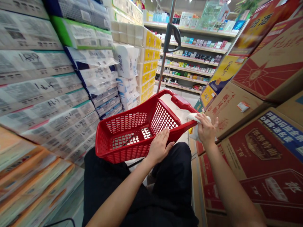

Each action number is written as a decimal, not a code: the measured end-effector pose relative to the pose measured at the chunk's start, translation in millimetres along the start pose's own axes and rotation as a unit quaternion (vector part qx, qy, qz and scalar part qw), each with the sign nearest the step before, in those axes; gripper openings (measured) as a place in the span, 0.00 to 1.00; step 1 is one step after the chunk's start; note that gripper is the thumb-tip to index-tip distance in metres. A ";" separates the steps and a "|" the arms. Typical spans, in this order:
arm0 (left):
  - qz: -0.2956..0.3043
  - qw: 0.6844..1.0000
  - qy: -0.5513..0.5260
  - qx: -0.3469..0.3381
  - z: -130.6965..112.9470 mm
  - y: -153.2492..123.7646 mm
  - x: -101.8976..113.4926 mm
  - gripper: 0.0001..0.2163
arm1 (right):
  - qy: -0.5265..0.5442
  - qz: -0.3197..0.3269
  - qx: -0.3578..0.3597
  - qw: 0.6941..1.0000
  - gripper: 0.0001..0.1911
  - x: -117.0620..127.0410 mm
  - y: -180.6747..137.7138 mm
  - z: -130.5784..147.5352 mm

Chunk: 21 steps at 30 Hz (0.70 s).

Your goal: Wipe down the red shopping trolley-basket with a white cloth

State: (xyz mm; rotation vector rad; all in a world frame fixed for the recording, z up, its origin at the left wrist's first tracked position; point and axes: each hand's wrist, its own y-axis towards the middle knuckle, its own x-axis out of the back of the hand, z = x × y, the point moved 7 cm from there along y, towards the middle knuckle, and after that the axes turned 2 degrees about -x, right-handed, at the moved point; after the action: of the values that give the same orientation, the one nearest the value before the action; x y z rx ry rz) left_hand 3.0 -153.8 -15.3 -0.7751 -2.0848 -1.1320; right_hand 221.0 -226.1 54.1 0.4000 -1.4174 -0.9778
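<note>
A red plastic shopping basket (123, 148) lies tilted across my lap, its open mesh interior facing up and left. My left hand (159, 145) grips its near side wall, fingers curled over the rim. My right hand (205, 127) presses a crumpled white cloth (194, 135) against the basket's right outer edge, fingers closed on the cloth. A silver telescopic pull handle (170, 37) with a grey grip rises from the basket's far end.
Stacked packs of tissue and paper rolls (47, 88) wall the left side. Brown and red cardboard cartons (260, 94) stack on the right. Store shelves with small goods (189, 63) stand at the aisle's far end. My dark trousers (142, 189) fill the lower middle.
</note>
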 end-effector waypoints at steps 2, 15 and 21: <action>-0.001 1.000 -0.001 0.001 0.2 -0.7 -0.8 0.29 | -0.005 -0.008 -0.021 1.000 0.20 -4.2 -7.9 14.0; 0.000 1.000 0.019 -0.008 0.5 -0.9 -3.1 0.29 | 0.042 0.105 0.155 0.982 0.22 -16.3 -56.3 99.7; 0.001 1.000 0.009 0.000 0.2 -0.1 -2.6 0.29 | 0.035 0.034 0.105 0.993 0.18 2.4 -2.8 11.0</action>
State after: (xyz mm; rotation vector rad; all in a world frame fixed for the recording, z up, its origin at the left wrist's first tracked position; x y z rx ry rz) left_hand 4.5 -154.2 -17.4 -0.7640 -2.0693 -1.1331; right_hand 209.4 -226.2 55.4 0.5332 -1.4663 -0.7546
